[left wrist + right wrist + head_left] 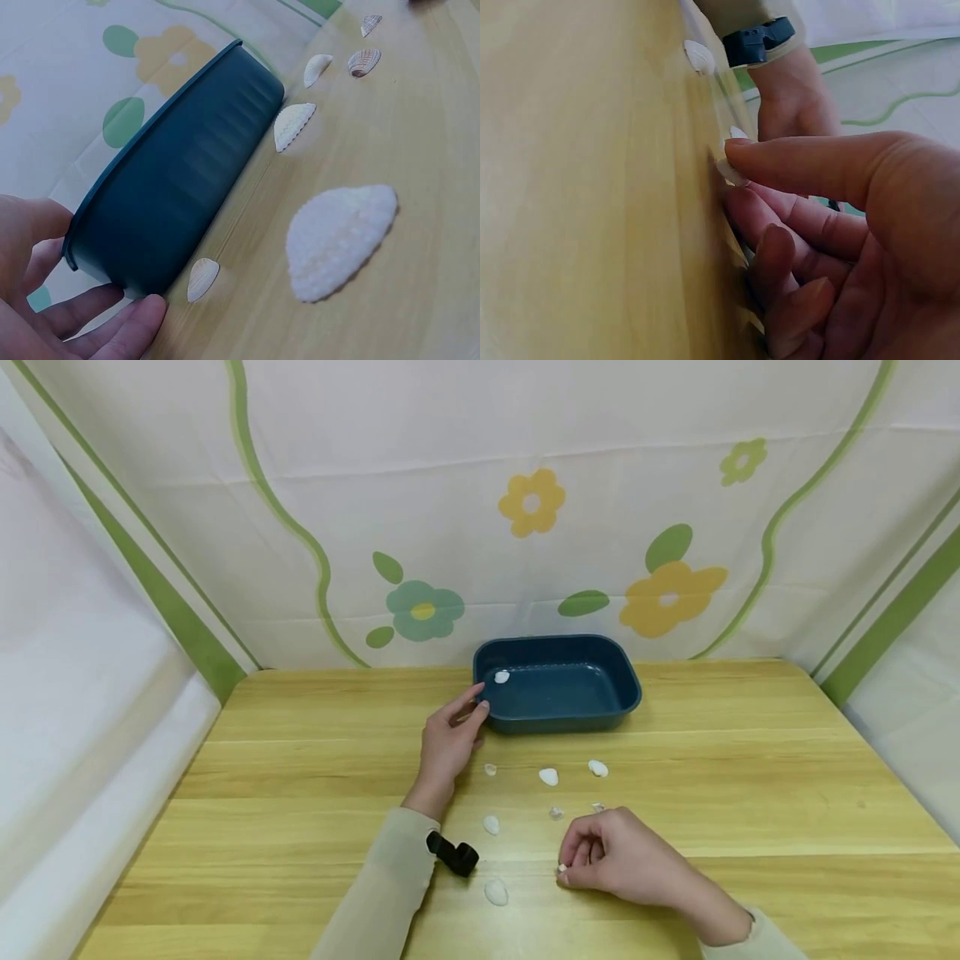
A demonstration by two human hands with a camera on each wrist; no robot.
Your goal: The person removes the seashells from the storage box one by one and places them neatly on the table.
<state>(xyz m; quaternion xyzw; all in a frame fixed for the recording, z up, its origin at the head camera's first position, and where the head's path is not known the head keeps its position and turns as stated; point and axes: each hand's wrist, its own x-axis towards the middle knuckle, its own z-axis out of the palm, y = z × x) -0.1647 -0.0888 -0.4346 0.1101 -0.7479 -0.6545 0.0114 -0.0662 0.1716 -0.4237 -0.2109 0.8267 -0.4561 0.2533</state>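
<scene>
My left hand (446, 743) holds the left end of a dark blue plastic basin (558, 725), its fingers and thumb at the rim and side wall. One white seashell (502, 677) lies inside, near the basin's left end. Over the front of the table, my right hand (626, 860) pinches a small whitish seashell (732, 173) between thumb and fingertips, low over the wood. The hand partly hides a shell (597, 807) just behind it. To its left lie two pale shells, one nearer the front (496, 892) and one farther back (491, 824).
Between basin and right hand, more shells are spread: a white shell (549, 776), another white one (597, 768), a small shell (490, 769) and a brownish-striped one (364, 63). A flowered cloth (450, 510) hangs close behind the basin at the wooden table's (300, 760) back edge.
</scene>
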